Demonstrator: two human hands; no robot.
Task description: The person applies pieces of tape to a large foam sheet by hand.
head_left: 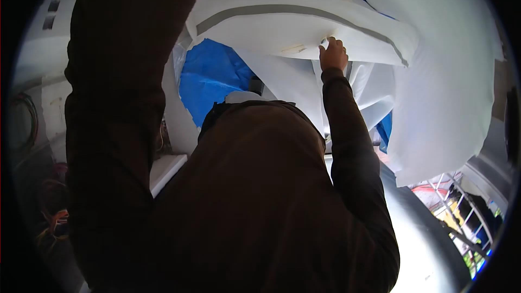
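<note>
My right hand (334, 55) reaches forward against a white sheet (260, 31), close to its lower edge. Its fingers are bent and drawn together at a small pale thing (324, 40), too small to name. A thin brownish mark (293, 49) shows on the sheet to the left of this hand. A grey strip (282, 8) curves along the sheet's upper part. My left arm (116, 103), in a dark sleeve, rises along the left side and leaves the view at the top, so my left hand is out of sight.
Blue sheeting (211, 76) hangs behind the white sheet on the left. A large white sheet (450, 87) droops at the right. Loose wires (54, 222) show at lower left. Metal framework (467, 211) stands at lower right beside a bright surface (418, 249).
</note>
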